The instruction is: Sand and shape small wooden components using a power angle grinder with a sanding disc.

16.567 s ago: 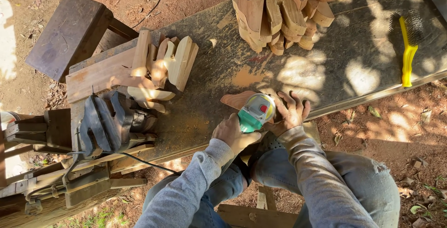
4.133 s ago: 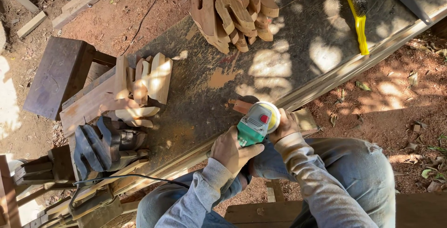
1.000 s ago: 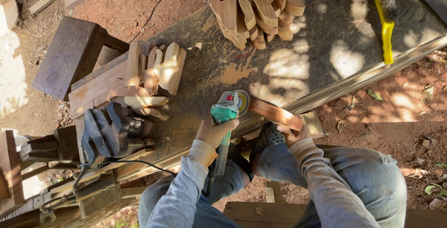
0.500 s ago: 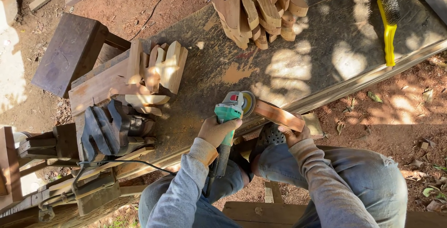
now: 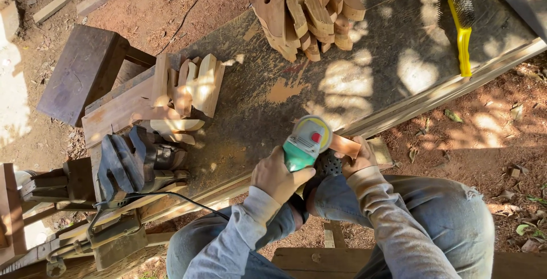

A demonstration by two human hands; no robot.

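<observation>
My left hand (image 5: 278, 174) grips the body of a green angle grinder (image 5: 303, 142) with a pale round disc on its head. The disc sits against a small reddish wooden piece (image 5: 345, 145) that my right hand (image 5: 359, 159) holds at the near edge of the dark workbench (image 5: 250, 96). Both hands are above my knees, which are in blue jeans.
A pile of cut wooden pieces (image 5: 307, 5) lies at the bench's far side and a smaller pile (image 5: 191, 88) at its left. A yellow wire brush (image 5: 462, 28) lies at the right. A dark vise-like machine (image 5: 134, 162) and a dark wooden block (image 5: 82, 71) stand at the left.
The grinder's head has moved right onto the wooden piece, and my right hand has drawn the piece in closer to the bench edge.
</observation>
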